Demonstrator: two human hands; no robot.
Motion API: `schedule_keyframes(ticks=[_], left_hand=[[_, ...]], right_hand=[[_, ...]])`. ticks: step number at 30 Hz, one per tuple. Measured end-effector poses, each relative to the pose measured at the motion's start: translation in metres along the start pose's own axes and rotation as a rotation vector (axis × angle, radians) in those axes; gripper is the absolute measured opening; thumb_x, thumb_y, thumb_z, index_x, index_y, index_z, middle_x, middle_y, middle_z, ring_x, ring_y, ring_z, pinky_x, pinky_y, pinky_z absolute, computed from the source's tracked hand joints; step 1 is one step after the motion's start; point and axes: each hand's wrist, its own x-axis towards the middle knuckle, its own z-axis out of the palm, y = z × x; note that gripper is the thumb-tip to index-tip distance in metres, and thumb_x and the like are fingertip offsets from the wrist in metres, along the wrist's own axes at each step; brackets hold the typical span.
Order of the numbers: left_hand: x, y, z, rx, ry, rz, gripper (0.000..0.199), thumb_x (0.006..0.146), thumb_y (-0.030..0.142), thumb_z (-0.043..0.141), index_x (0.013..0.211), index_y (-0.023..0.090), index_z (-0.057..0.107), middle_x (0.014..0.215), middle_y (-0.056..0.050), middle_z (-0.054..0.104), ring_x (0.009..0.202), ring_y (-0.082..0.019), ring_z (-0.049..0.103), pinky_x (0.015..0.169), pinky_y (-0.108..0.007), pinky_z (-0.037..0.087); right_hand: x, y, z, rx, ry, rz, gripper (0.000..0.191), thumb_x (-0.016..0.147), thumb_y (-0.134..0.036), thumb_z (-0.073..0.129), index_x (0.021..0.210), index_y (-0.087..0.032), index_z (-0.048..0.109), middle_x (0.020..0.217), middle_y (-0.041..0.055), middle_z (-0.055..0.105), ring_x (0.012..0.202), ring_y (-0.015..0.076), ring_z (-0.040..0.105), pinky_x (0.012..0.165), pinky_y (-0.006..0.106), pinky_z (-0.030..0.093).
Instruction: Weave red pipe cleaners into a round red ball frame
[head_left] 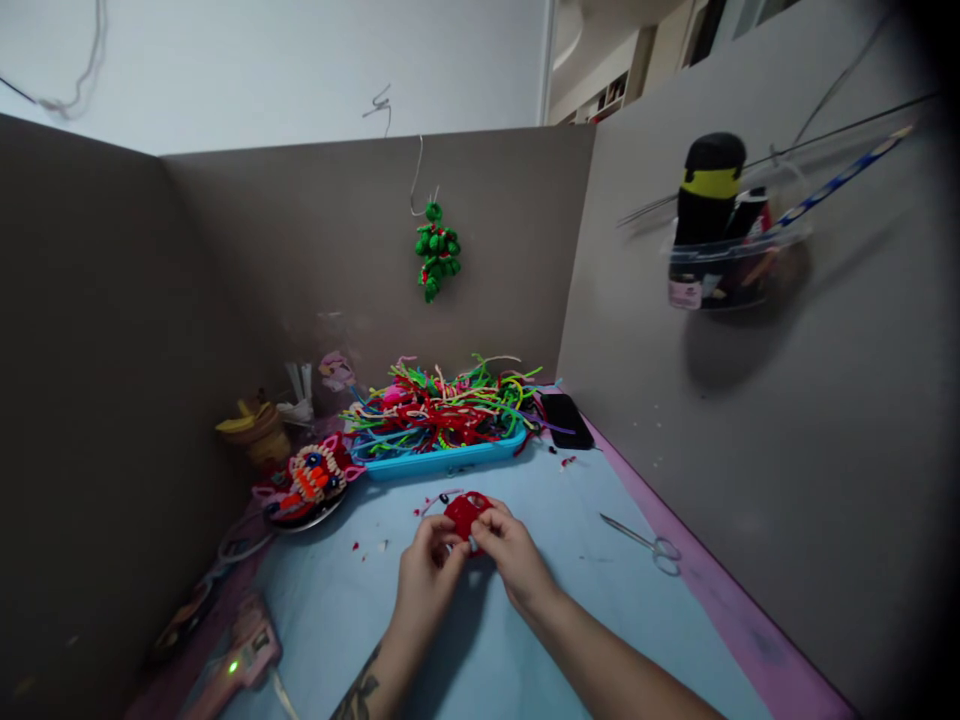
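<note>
A small red fuzzy piece [463, 510], seemingly made of bent pipe cleaner, is held up between both hands over the light blue mat. My left hand [429, 565] pinches its left and lower side with thumb and fingers. On the right side, my right hand [512, 552] grips it with the thumb in front and the fingers behind. A whitish bit shows between the two thumbs, too small to name. Just behind the hands lie a thin pink strand and a small dark ring [444, 498].
A blue tray [442, 462] heaped with coloured pipe cleaners stands behind. Scissors [641, 543] and a phone [566, 421] lie right; a plate of fuzzy figures [315, 485] and a lit glue gun [244, 650] are left. A green ornament [437, 250] hangs from the partition.
</note>
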Motion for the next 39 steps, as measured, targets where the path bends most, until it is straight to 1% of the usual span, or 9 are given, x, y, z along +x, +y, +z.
schedule_keyframes(ticks=[3, 7, 10, 18, 22, 28, 32, 36, 39], left_hand=[[0.001, -0.001, 0.001, -0.139, 0.034, -0.069, 0.025, 0.069, 0.03, 0.071, 0.085, 0.02, 0.055, 0.069, 0.0, 0.069, 0.063, -0.016, 0.064, 0.059, -0.024, 0.044], [0.002, 0.0, 0.001, -0.233, 0.088, -0.093, 0.027, 0.067, 0.032, 0.075, 0.08, 0.019, 0.055, 0.061, 0.003, 0.065, 0.057, -0.013, 0.061, 0.057, -0.023, 0.044], [0.002, 0.002, 0.0, -0.256, 0.104, -0.085, 0.026, 0.068, 0.032, 0.075, 0.08, 0.019, 0.056, 0.062, 0.003, 0.064, 0.057, -0.012, 0.059, 0.057, -0.022, 0.044], [0.002, 0.003, -0.001, -0.193, 0.16, -0.041, 0.02, 0.07, 0.031, 0.072, 0.079, 0.018, 0.061, 0.071, 0.0, 0.065, 0.064, -0.014, 0.058, 0.062, -0.025, 0.045], [0.001, 0.005, 0.0, -0.133, 0.164, -0.022, 0.017, 0.07, 0.031, 0.07, 0.077, 0.018, 0.061, 0.068, 0.0, 0.062, 0.061, -0.014, 0.056, 0.06, -0.025, 0.044], [-0.001, 0.01, 0.002, -0.104, 0.175, -0.017, 0.015, 0.071, 0.03, 0.068, 0.075, 0.018, 0.06, 0.066, 0.001, 0.061, 0.058, -0.014, 0.055, 0.057, -0.025, 0.043], [-0.002, 0.011, 0.003, -0.092, 0.197, 0.003, 0.018, 0.067, 0.029, 0.071, 0.077, 0.018, 0.06, 0.067, 0.002, 0.061, 0.058, -0.013, 0.054, 0.057, -0.024, 0.044], [-0.002, 0.009, 0.004, -0.092, 0.236, -0.002, 0.02, 0.066, 0.029, 0.072, 0.076, 0.019, 0.058, 0.063, 0.004, 0.056, 0.051, -0.01, 0.047, 0.05, -0.022, 0.038], [-0.001, 0.008, 0.004, -0.085, 0.252, 0.001, 0.021, 0.066, 0.03, 0.072, 0.073, 0.02, 0.055, 0.059, 0.006, 0.05, 0.048, -0.009, 0.042, 0.046, -0.021, 0.033]], right_hand=[[0.001, 0.0, -0.001, -0.005, -0.007, 0.002, 0.037, 0.067, -0.051, 0.073, 0.058, -0.018, 0.059, 0.102, 0.0074, 0.058, 0.098, 0.0248, 0.055, 0.093, 0.036, 0.039], [0.001, -0.001, -0.001, 0.027, -0.058, 0.003, 0.037, 0.069, -0.052, 0.071, 0.061, -0.018, 0.06, 0.096, 0.0063, 0.059, 0.093, 0.0236, 0.056, 0.09, 0.035, 0.04], [0.0, -0.004, -0.001, -0.01, -0.082, -0.028, 0.034, 0.073, -0.05, 0.069, 0.063, -0.018, 0.061, 0.094, 0.006, 0.059, 0.093, 0.0232, 0.055, 0.089, 0.035, 0.041], [0.001, 0.002, -0.003, -0.074, -0.046, -0.12, 0.022, 0.075, -0.042, 0.068, 0.08, -0.02, 0.066, 0.096, 0.0058, 0.059, 0.095, 0.0226, 0.056, 0.087, 0.033, 0.043], [0.002, 0.007, -0.004, -0.116, -0.019, -0.146, 0.023, 0.075, -0.042, 0.067, 0.075, -0.02, 0.066, 0.095, 0.0061, 0.06, 0.096, 0.0224, 0.056, 0.086, 0.033, 0.044], [0.002, 0.004, -0.003, -0.108, -0.011, -0.095, 0.022, 0.071, -0.04, 0.07, 0.069, -0.019, 0.063, 0.096, 0.0057, 0.058, 0.094, 0.0218, 0.056, 0.082, 0.031, 0.045], [0.001, 0.003, -0.002, -0.128, -0.003, -0.101, 0.02, 0.071, -0.036, 0.069, 0.065, -0.019, 0.061, 0.095, 0.0052, 0.057, 0.093, 0.0214, 0.056, 0.08, 0.03, 0.045], [-0.001, 0.005, -0.001, -0.117, -0.015, -0.109, 0.016, 0.073, -0.034, 0.068, 0.069, -0.02, 0.062, 0.101, 0.0061, 0.056, 0.096, 0.0219, 0.056, 0.079, 0.029, 0.046], [-0.001, 0.004, -0.001, -0.101, -0.037, -0.112, 0.019, 0.075, -0.037, 0.068, 0.068, -0.02, 0.063, 0.101, 0.0062, 0.057, 0.097, 0.0222, 0.056, 0.081, 0.03, 0.046]])
